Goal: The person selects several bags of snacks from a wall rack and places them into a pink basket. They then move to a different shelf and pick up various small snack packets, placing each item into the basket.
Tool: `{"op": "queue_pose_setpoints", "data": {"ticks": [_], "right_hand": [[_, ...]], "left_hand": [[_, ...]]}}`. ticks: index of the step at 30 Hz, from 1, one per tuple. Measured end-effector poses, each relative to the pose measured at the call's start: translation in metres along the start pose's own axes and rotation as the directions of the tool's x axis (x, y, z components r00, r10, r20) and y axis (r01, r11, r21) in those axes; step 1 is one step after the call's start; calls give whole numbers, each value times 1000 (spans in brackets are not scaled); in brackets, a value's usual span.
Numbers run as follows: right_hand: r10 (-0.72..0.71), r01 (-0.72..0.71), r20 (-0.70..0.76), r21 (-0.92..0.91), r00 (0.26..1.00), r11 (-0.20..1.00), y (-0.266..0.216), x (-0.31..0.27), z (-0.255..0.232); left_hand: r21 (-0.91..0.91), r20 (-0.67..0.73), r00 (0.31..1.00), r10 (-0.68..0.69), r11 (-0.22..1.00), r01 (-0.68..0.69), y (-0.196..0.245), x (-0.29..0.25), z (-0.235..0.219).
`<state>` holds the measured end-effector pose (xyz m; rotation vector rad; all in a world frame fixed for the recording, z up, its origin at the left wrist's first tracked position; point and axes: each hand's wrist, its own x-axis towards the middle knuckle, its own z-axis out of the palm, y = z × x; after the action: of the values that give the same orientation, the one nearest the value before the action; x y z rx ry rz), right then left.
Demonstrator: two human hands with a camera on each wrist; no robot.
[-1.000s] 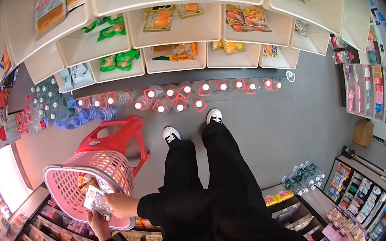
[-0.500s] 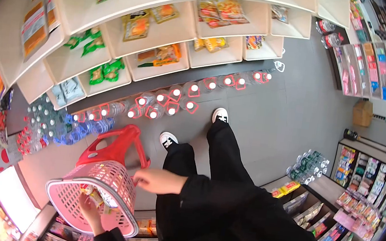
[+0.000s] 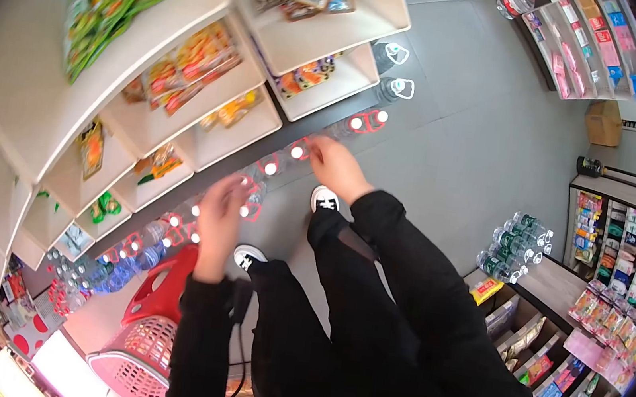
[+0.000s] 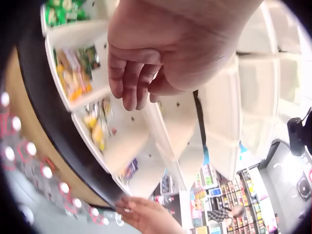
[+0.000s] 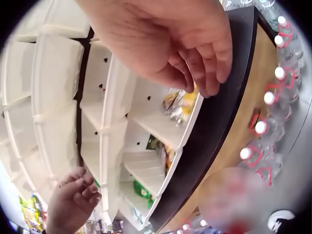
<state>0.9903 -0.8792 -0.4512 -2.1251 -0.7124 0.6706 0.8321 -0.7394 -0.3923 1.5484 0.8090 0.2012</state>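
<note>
Both of my hands are raised in front of me and hold nothing. My left hand hovers above a row of water bottles with white caps that stands on the floor. In the left wrist view its fingers hang loosely curled. My right hand reaches further out over the same row, near the low white shelves. Its fingers are also loosely curled and empty. A pink basket with a red handle sits low at my left, beside my black sleeve.
The white shelves carry snack packets in orange and green. A pack of bottles stands on the grey floor at the right, by racks of small goods. A cardboard box lies further back. Open floor lies ahead to the right.
Both hands have left the basket and the packet and risen in front of the shelves. The view has swung, so the basket now sits lower and further left.
</note>
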Motion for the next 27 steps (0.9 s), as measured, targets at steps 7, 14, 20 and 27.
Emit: {"op": "queue_pose_setpoints", "data": {"ticks": [7,14,20,27], "right_hand": [[-59,43,-66,-216,996,975,58,113,-28],[62,-68,-29,-239,998,969,79,170,-16],[151,-159,-60,-166,987,973,87,187,-16],[203,-202,-3,76,979,976,100,163,-55]], "left_hand": [[198,-98,995,-31,979,50,-53,165,145],[363,-117,993,-21,930,62,-100,241,154],[-262,95,931,-352,894,365,-80,252,160],[-303,98,941,-325,890,339,-27,217,173]]}}
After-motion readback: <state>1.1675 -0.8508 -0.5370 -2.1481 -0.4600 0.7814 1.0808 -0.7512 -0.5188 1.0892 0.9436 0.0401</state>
